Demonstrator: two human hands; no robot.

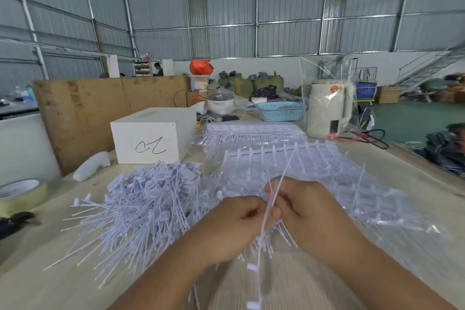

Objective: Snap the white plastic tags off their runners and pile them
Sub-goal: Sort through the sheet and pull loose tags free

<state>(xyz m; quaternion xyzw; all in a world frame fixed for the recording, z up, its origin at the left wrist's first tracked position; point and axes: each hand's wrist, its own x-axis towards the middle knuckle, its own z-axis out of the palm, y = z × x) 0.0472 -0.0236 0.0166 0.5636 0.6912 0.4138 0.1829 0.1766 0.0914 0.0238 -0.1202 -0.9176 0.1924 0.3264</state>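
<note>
A loose pile of white tags [141, 209] spreads across the table's left half. Uncut runners [281, 158] with tags still attached lie stacked toward the far right. One thin runner [270, 206] stands tilted near the table's front edge.

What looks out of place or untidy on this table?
Nothing is damaged. The pile of loose white plastic tags sprawls unevenly, with stray tags fanning toward the near edge of the pale wooden table. Both hands grip a thin white runner.

Single head view: we look forward and down, close over the table [377, 171]; far edges seem fisheye-warped.
</note>
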